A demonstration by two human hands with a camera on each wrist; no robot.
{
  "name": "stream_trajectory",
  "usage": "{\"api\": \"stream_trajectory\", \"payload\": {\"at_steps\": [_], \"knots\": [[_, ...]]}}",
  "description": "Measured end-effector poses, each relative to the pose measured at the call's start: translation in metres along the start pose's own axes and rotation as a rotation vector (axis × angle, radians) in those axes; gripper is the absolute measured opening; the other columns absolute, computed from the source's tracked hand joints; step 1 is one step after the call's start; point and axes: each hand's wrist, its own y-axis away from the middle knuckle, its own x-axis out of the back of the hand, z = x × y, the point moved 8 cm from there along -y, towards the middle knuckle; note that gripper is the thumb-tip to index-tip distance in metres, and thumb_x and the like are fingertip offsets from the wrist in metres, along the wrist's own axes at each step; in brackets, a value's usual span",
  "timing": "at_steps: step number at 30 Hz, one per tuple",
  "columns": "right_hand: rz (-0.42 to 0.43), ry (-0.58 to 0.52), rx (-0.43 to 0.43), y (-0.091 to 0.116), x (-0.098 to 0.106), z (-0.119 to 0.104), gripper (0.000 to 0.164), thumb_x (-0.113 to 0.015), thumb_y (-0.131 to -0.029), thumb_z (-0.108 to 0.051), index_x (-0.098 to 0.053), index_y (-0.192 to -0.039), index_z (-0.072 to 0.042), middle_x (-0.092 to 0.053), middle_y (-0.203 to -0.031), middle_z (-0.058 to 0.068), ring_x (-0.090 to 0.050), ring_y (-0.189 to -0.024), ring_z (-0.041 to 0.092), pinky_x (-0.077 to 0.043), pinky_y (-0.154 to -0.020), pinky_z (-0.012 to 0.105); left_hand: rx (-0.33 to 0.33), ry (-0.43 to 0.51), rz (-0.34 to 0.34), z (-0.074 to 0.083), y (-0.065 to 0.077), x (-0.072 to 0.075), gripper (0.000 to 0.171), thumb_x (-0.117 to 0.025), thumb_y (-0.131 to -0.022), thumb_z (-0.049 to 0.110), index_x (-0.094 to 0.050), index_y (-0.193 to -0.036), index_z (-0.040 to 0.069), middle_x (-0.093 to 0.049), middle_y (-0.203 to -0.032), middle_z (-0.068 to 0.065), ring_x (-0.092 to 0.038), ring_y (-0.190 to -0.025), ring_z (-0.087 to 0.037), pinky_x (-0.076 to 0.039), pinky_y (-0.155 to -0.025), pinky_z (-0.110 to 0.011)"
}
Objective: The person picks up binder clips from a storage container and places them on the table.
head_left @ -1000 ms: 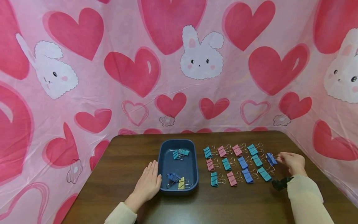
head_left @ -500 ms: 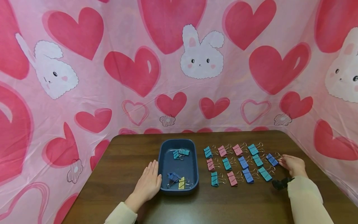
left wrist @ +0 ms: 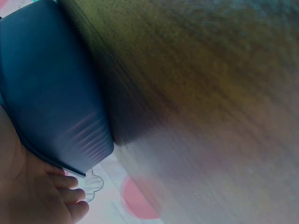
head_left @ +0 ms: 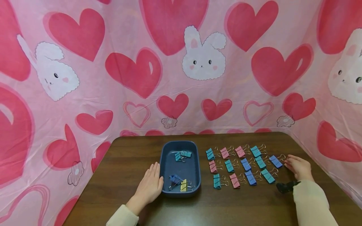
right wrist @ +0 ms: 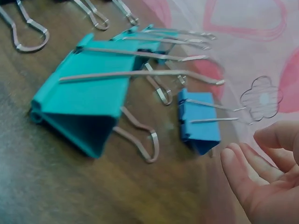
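Observation:
My left hand (head_left: 150,183) lies along the left wall of a dark blue tray (head_left: 199,169), its fingers straight and together. In the left wrist view the tray's outer wall (left wrist: 51,79) fills the upper left. Just right of a blue binder clip (head_left: 275,161) is my right hand (head_left: 299,168), holding nothing. From the right wrist view, its loosely bent fingers stand apart from that clip's wire handles. A larger-looking teal binder clip (right wrist: 88,93) stands closest to that camera. Rows of teal, pink and blue clips lie left of the hand, handles mostly toward the right.
Inside the tray sit teal clips (head_left: 185,153) toward the back, with a blue clip (head_left: 176,179) and a yellow clip (head_left: 183,185) in front. The dark wooden table (head_left: 226,207) ends at a pink heart-patterned cloth (head_left: 240,94) behind and at the sides.
My right hand has let go of the blue clip's handle and drawn back to the right. The clip now lies turned slightly, at the right end. The left hand stays put.

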Motion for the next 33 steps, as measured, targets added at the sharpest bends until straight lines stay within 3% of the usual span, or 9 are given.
{"api": "stream_trajectory", "payload": {"at_steps": [2,4,8,9,13,18,22,27,33], "knots": [[-0.012,-0.043,0.034,0.003,-0.001,-0.006,0.037,-0.052,-0.087,0.003,-0.064,-0.066,-0.025,-0.058,-0.068,-0.011,-0.062,-0.062,0.006,-0.053,-0.061,0.022,-0.002,-0.003,0.000,0.000,0.000,0.000,0.056,-0.044,-0.095,0.024,-0.029,-0.138,-0.009,-0.026,-0.145,-0.024,-0.022,-0.133,-0.037,-0.020,-0.106,-0.049],[-0.031,-0.043,0.078,0.001,-0.002,-0.012,0.034,-0.055,-0.087,-0.001,-0.064,-0.067,-0.027,-0.059,-0.069,-0.011,-0.062,-0.063,0.005,-0.053,-0.060,0.022,-0.007,-0.003,0.002,0.001,0.001,0.001,0.056,-0.044,-0.095,0.024,-0.029,-0.138,-0.010,-0.026,-0.144,-0.024,-0.022,-0.133,-0.037,-0.020,-0.106,-0.049],[-0.056,-0.018,0.169,-0.023,0.007,-0.016,0.010,-0.067,-0.084,-0.014,-0.066,-0.085,-0.025,-0.061,-0.075,-0.013,-0.062,-0.068,0.002,-0.052,-0.058,0.020,-0.008,-0.006,0.004,0.001,0.001,0.001,0.056,-0.043,-0.095,0.024,-0.029,-0.138,-0.010,-0.026,-0.144,-0.024,-0.022,-0.133,-0.037,-0.020,-0.106,-0.049],[-0.059,-0.015,0.187,-0.033,0.011,-0.015,0.013,-0.070,-0.082,-0.018,-0.066,-0.093,-0.022,-0.061,-0.078,-0.014,-0.062,-0.070,0.001,-0.052,-0.058,0.020,-0.009,-0.004,0.006,0.001,0.001,0.001,0.056,-0.044,-0.095,0.023,-0.030,-0.138,-0.010,-0.027,-0.144,-0.024,-0.023,-0.133,-0.038,-0.021,-0.105,-0.049],[-0.065,-0.025,0.281,-0.071,0.022,-0.016,0.053,-0.072,-0.080,-0.021,-0.053,-0.128,-0.010,-0.059,-0.091,-0.011,-0.062,-0.077,0.001,-0.052,-0.059,0.020,-0.002,-0.007,0.001,0.000,0.001,0.000,0.057,-0.043,-0.095,0.025,-0.029,-0.138,-0.009,-0.026,-0.145,-0.024,-0.022,-0.133,-0.037,-0.020,-0.106,-0.048],[-0.101,-0.074,0.383,-0.089,0.009,-0.030,0.048,-0.070,-0.082,-0.011,-0.056,-0.127,-0.014,-0.061,-0.105,-0.004,-0.062,-0.088,0.006,-0.053,-0.063,0.023,-0.006,-0.002,0.002,0.001,0.001,0.000,0.057,-0.043,-0.095,0.024,-0.029,-0.138,-0.009,-0.026,-0.145,-0.024,-0.022,-0.133,-0.037,-0.021,-0.106,-0.049],[-0.184,-0.036,0.461,-0.043,-0.035,-0.066,0.047,-0.068,-0.082,-0.008,-0.055,-0.128,-0.014,-0.062,-0.108,-0.004,-0.061,-0.092,0.007,-0.053,-0.067,0.025,-0.003,-0.001,0.000,0.001,0.001,-0.001,0.056,-0.043,-0.095,0.025,-0.029,-0.139,-0.009,-0.026,-0.145,-0.023,-0.022,-0.133,-0.037,-0.020,-0.106,-0.048],[-0.275,0.023,0.544,0.038,-0.099,-0.112,0.057,-0.065,-0.084,-0.007,-0.042,-0.136,-0.005,-0.058,-0.103,-0.010,-0.059,-0.088,0.000,-0.051,-0.067,0.017,-0.001,0.001,-0.002,0.000,0.000,-0.001,0.057,-0.043,-0.096,0.025,-0.029,-0.139,-0.009,-0.025,-0.145,-0.023,-0.021,-0.134,-0.036,-0.019,-0.106,-0.048],[-0.337,0.070,0.672,0.076,-0.148,-0.134,0.041,-0.059,-0.086,0.005,-0.050,-0.122,-0.014,-0.059,-0.102,-0.010,-0.058,-0.087,0.000,-0.049,-0.069,0.014,-0.004,0.007,0.010,0.000,0.001,0.000,0.057,-0.044,-0.095,0.024,-0.030,-0.138,-0.009,-0.026,-0.145,-0.023,-0.022,-0.133,-0.037,-0.020,-0.106,-0.049]]}}
